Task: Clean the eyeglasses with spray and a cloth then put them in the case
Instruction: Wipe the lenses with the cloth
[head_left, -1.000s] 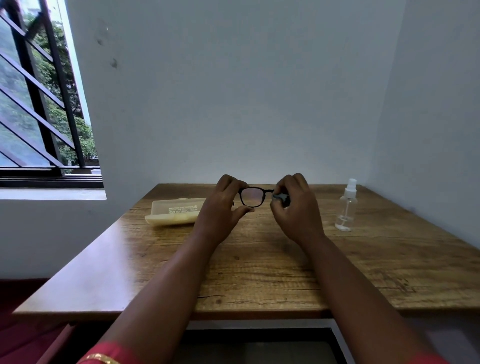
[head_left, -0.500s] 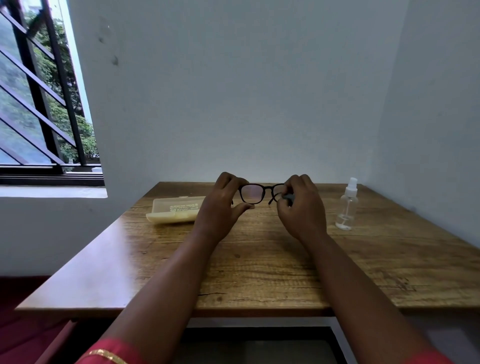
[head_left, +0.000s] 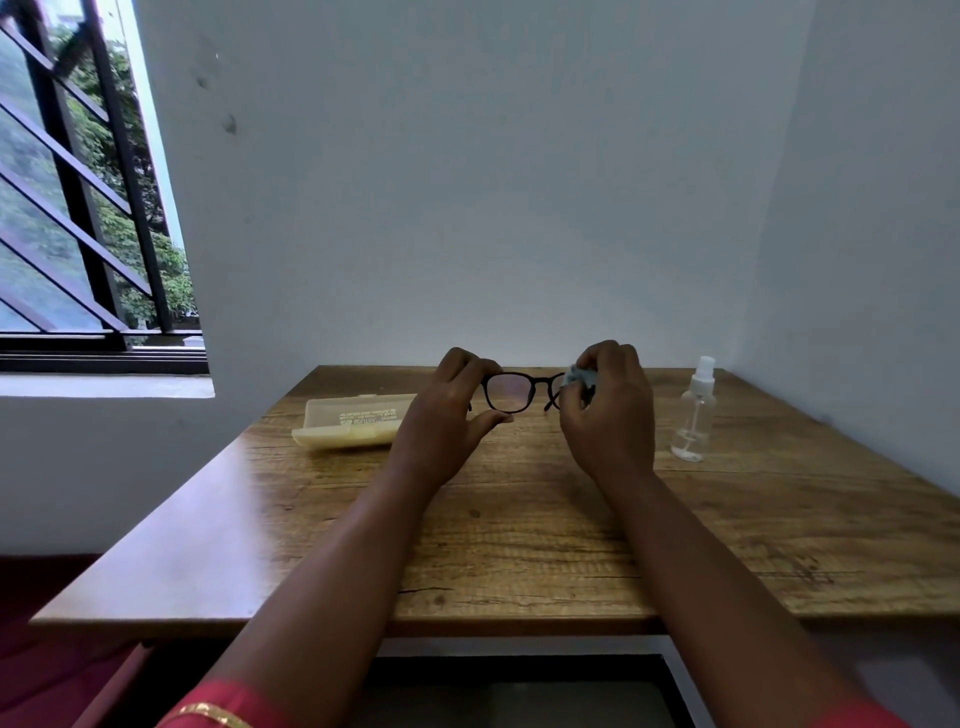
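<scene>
From my head camera: I'm in the wiping step. My left hand (head_left: 447, 415) pinches the glasses (head_left: 511, 391) by the left rim, fingers (head_left: 470, 364) closed on the frame, holding them up over the table (head_left: 519, 530). My right hand (head_left: 610, 410) bunches the cloth (head_left: 579, 375) around the right lens, fingers curled tight on it. That lens is hidden, so I can't tell how clean it is. The spray bottle (head_left: 693, 410) stands to the right, the case (head_left: 353, 423) lies to the left, seemingly open. Next I'd rub, then swap lenses. Compared with half a second back, more cloth shows above my right hand.
</scene>
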